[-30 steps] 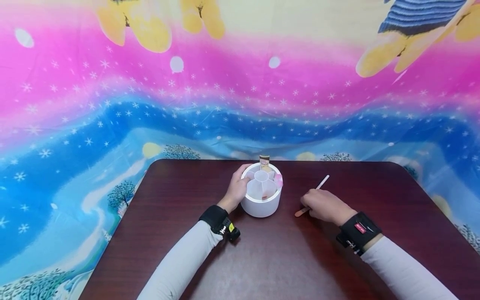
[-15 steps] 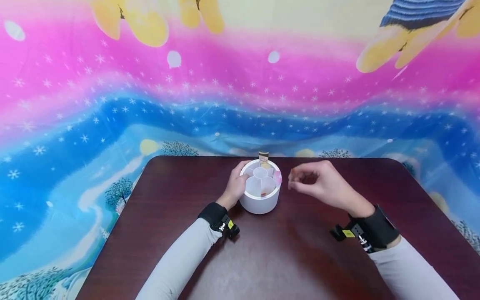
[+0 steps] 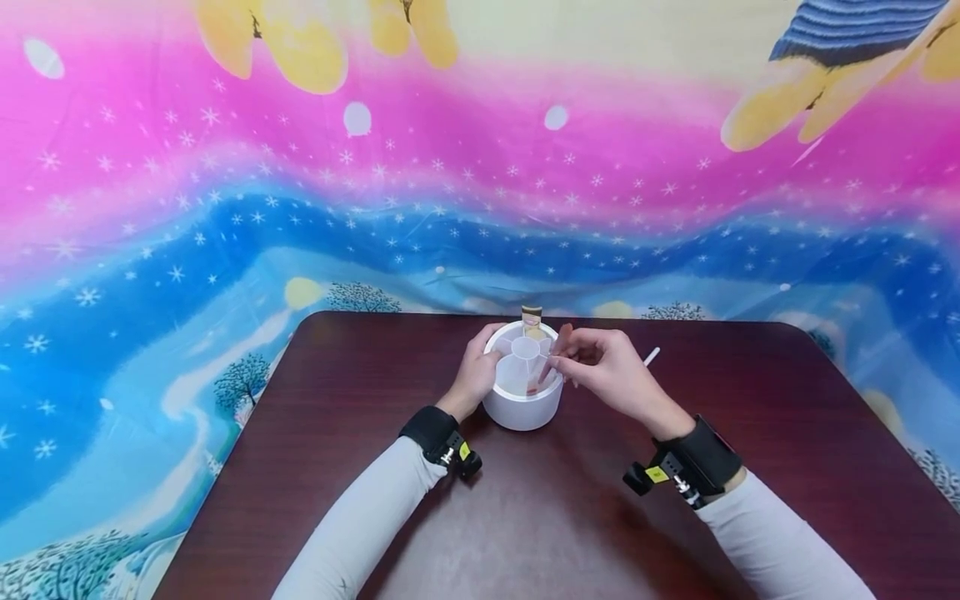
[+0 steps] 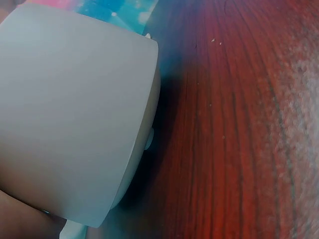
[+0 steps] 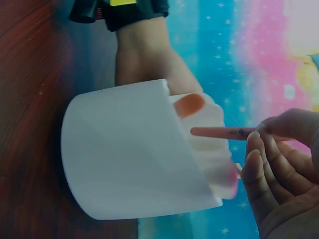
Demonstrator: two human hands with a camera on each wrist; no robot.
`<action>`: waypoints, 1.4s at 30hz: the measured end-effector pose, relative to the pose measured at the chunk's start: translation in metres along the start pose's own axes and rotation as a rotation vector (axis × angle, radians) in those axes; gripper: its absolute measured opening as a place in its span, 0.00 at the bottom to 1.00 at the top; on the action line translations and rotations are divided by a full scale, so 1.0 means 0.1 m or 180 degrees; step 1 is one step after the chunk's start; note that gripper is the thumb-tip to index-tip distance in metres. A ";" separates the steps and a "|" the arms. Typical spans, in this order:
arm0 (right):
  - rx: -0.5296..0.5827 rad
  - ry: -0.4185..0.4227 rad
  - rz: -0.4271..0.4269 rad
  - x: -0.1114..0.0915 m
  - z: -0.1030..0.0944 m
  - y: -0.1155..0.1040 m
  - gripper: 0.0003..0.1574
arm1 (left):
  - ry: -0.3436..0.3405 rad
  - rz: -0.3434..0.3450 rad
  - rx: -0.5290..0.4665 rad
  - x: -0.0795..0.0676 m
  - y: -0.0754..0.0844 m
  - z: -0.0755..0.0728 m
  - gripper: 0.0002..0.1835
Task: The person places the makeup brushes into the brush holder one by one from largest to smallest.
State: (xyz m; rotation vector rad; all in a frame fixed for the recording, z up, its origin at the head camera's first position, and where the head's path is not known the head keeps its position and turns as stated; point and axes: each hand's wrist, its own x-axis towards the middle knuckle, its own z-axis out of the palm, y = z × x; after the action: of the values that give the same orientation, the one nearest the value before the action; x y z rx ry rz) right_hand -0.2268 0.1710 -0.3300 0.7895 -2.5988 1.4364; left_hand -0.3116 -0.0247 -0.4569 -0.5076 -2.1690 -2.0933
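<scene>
My left hand (image 3: 472,371) grips the left side of a white round organizer (image 3: 521,412), its thumb over the rim. Clear dividers part the organizer's inside around a central ring. Between the thumb and fingers of my right hand (image 3: 611,367) is a slim pinkish-brown stick (image 5: 219,132) with dark print. That stick slants over the organizer's right-hand compartments, its lower end pointing inward. An orange-brown rounded piece (image 5: 190,105) and something pink (image 5: 233,180) show at the organizer's opening. The left wrist view shows mostly the organizer's wall (image 4: 75,109); the left fingers are largely hidden there.
A thin white stick (image 3: 652,357) lies on the dark wooden table (image 3: 510,517), partly hidden behind my right hand. A small item with a dark-banded top (image 3: 532,315) stands up at the organizer's back. A printed cloth (image 3: 450,183) hangs behind the table.
My right hand has risen from the table beside the white stick and moved left to the organizer, carrying the pinkish-brown stick. My left hand keeps its hold.
</scene>
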 end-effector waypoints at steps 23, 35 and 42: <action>-0.1950 -0.0118 0.0097 0.06 -0.80 0.90 0.15 | -0.0053 -0.0042 0.0115 -0.11 0.36 -0.03 0.23; -0.2790 -0.1174 0.0460 0.05 -0.90 1.80 0.17 | 0.0029 -0.0424 0.0149 -0.04 0.08 -0.04 0.23; -0.2897 -0.1396 0.0487 0.05 -0.89 1.91 0.09 | -0.0089 -0.0629 0.0219 0.01 0.12 -0.02 0.24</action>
State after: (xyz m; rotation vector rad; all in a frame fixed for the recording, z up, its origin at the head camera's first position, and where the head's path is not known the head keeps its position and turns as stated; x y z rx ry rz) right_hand -0.3366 0.3236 -0.4262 0.8062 -3.1801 -0.0390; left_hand -0.3090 -0.0268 -0.4448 -0.3306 -2.3869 -2.1066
